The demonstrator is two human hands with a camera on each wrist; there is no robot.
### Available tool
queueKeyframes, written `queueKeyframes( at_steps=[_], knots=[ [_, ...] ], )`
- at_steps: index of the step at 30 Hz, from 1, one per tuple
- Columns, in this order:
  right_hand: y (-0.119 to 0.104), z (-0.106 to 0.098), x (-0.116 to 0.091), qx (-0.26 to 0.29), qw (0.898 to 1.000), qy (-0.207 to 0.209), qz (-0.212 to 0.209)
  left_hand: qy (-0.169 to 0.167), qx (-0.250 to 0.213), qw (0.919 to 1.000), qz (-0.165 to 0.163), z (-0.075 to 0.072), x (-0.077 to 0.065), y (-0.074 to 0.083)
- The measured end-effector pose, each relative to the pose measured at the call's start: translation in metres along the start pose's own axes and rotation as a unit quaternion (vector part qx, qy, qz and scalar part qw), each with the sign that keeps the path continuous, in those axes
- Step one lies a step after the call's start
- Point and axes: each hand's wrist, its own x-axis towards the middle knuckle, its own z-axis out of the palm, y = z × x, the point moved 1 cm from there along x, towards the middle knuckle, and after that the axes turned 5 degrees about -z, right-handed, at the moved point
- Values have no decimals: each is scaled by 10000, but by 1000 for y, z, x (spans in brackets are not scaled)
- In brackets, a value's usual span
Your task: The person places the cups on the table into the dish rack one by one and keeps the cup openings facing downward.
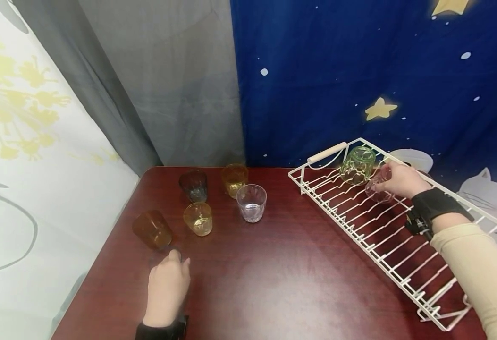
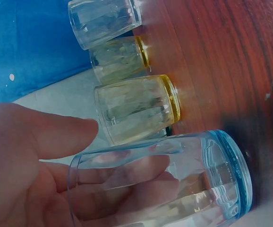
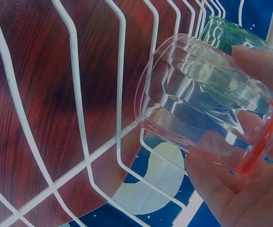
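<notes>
My right hand (image 1: 397,180) grips a pink glass (image 3: 207,106) by its red base end, holding it tilted, mouth down, over the wires of a white dish rack (image 1: 373,255). Just beyond it in the rack stands a green glass (image 1: 357,165), upside down. At the left of the table my left hand (image 1: 167,288) holds a blue-based glass (image 2: 231,175), its fingers showing through the side and the thumb near the rim. From the head view that glass is mostly hidden behind the hand. An amber glass (image 1: 152,230) stands just ahead of the left hand.
More glasses stand upright on the dark red table (image 1: 273,283): a yellow one (image 1: 198,219), a clear one (image 1: 251,204), a second yellow one (image 1: 234,181) and a smoky dark one (image 1: 194,185). A wooden handle (image 1: 327,153) tops the rack's far end. Curtains (image 1: 180,85) hang behind.
</notes>
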Motion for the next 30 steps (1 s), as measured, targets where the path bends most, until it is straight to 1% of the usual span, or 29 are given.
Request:
queueKeyframes(
  at_steps=[5,10,14,16,21,26,30],
  knots=[
    [-5,0,-2,44,9999,-126,83,125,122,9998,18,1,-1,-1],
    [-3,1,1,18,9999,-118,35,241,278,9992,154,4,-2,-2],
    [0,2,5,-11,9999,-107,-8,198,433,9988,128,5,-3,-2],
    [1,2,6,-23,9999,-127,-26,227,482,9985,97,6,-3,-2],
    [2,2,8,-16,9997,-244,-36,568,547,9968,114,10,-4,-2],
    [-2,-1,8,-33,9997,-259,24,876,571,9941,294,11,-4,-2],
    [-6,-2,6,-14,9997,-250,58,957,631,9926,411,10,-4,-2]
  ],
)
